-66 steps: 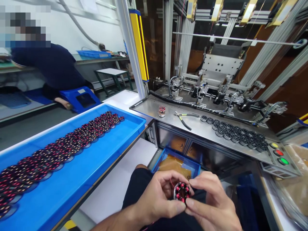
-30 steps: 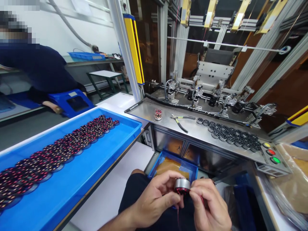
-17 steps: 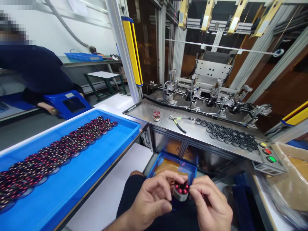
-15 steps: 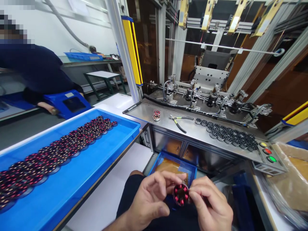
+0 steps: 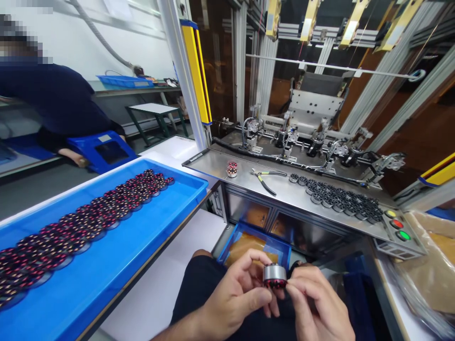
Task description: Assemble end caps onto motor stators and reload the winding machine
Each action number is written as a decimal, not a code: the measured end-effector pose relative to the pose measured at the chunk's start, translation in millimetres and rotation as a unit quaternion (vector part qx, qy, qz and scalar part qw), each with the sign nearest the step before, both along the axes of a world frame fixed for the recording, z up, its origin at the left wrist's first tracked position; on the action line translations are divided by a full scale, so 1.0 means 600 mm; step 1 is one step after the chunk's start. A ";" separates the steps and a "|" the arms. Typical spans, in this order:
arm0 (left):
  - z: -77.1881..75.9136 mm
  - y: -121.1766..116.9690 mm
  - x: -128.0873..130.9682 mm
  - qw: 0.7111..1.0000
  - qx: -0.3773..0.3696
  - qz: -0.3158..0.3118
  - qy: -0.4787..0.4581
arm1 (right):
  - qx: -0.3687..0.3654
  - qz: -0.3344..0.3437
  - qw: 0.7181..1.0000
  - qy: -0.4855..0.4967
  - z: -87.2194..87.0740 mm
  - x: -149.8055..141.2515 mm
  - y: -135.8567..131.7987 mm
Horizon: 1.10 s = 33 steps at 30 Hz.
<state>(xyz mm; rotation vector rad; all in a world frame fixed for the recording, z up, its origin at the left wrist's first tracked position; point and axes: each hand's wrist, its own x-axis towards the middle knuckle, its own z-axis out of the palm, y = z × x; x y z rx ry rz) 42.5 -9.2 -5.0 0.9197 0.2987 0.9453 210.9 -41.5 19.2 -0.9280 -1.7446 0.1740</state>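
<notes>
In front of my lap, my left hand (image 5: 241,291) holds a wound motor stator (image 5: 275,273) between its fingers and thumb. The stator's smooth silver side faces me, and its red windings show along the lower edge. My right hand (image 5: 318,300) is closed, thumb and forefinger pinched at the stator's lower right edge. What lies between those fingertips is too small to make out. On the metal bench (image 5: 245,182) ahead stand a couple of red-wound stators (image 5: 232,170). Beside them lie pliers (image 5: 265,182) with black and yellow-green handles.
Many wound stators (image 5: 106,208) fill part of a blue tray (image 5: 142,237) on the left. Bare black stators (image 5: 337,199) stand in rows before the winding machine (image 5: 313,137). A button box (image 5: 401,232) is at right. Another person (image 5: 53,99) sits at far left.
The stator has been tipped from its wound face toward me to its silver side toward me. My left fingers have closed around it; my right hand stays pinched at its edge.
</notes>
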 end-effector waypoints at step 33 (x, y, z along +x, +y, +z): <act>0.012 0.003 -0.035 0.891 0.379 0.174 0.178 | -0.224 0.061 0.940 0.249 -0.027 -0.024 0.012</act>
